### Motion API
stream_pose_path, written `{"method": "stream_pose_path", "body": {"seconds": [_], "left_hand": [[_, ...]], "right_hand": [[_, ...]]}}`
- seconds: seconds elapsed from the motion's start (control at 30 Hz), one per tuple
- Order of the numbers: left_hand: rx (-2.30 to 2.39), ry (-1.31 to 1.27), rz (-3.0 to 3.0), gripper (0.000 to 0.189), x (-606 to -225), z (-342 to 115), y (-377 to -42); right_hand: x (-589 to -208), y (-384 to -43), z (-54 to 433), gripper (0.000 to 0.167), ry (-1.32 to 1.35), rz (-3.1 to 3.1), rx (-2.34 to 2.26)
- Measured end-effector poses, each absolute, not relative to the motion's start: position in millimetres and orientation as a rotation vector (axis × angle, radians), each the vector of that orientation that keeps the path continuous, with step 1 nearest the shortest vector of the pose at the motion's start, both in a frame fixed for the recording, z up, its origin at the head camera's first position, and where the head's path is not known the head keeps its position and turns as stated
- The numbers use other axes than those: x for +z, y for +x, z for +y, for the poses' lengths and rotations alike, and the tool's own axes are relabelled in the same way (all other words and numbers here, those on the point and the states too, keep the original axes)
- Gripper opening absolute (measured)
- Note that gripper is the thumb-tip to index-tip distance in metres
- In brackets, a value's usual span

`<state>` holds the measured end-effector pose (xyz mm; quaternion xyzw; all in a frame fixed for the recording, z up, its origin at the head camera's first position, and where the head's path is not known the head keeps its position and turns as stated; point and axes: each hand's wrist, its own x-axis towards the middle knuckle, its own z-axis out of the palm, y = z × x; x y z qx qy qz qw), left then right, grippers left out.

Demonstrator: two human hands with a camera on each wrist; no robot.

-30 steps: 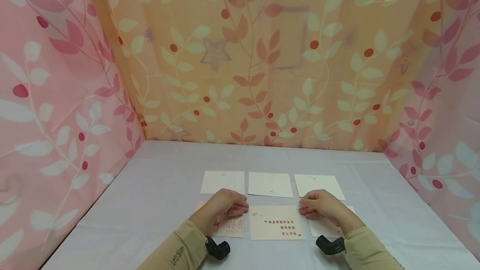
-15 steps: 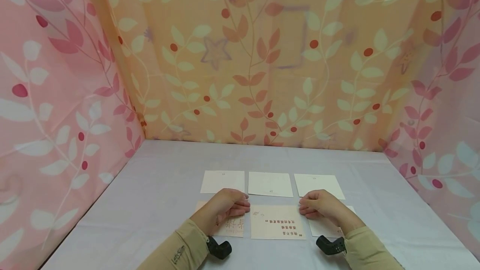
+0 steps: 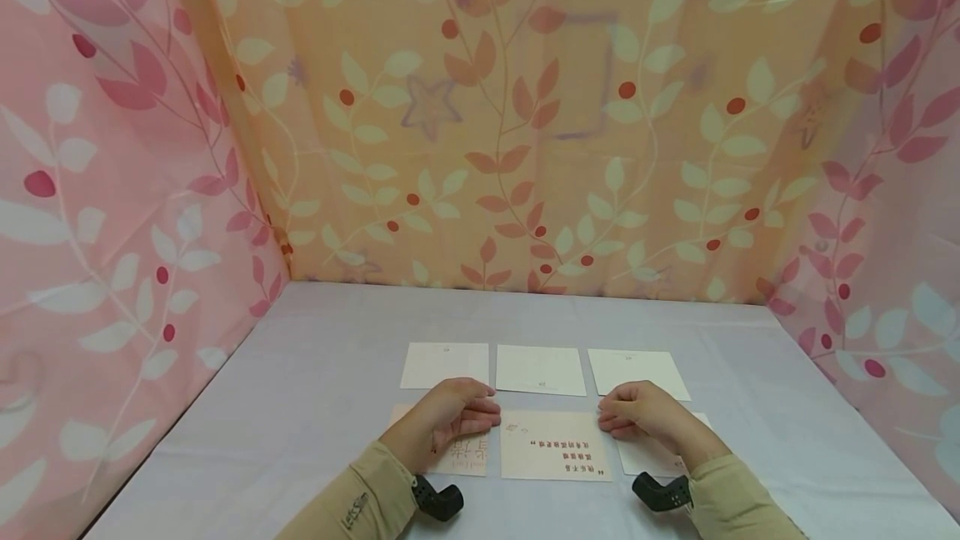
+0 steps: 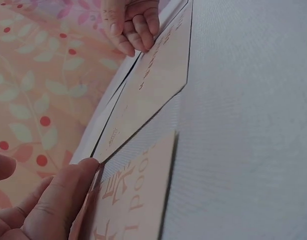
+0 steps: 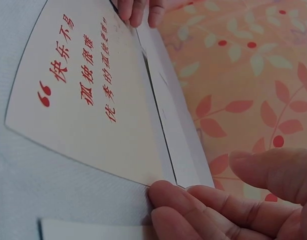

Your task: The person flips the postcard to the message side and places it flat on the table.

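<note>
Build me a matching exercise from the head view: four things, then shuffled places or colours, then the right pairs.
1. left hand
2. right hand
3. middle near card
4. back cloth

A. between the hands
B. hides part of the near right card
C. orange with leaves
D. hides part of the near left card

Pairs: 1-D, 2-B, 3-A, 4-C

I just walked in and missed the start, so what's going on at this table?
A person's left hand and right hand are at the far left and far right corners of a card with red writing, and neither hand is curled around it. That card lies on the white cloth, between the near left card and the near right card, both partly hidden by the hands. Three paler cards form a row behind.
</note>
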<state>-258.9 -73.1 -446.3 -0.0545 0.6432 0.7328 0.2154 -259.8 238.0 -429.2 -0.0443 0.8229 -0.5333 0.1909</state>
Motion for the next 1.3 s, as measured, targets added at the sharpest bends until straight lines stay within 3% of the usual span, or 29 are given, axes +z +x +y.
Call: {"method": "stream_pose_path", "body": {"seconds": [1.3], "left_hand": [[1.934,-0.095,1.896,0.026,-448,-57,-253]], "right_hand": [[-430,-261,238,0.026,-0.121,2.296,-1.516]]}}
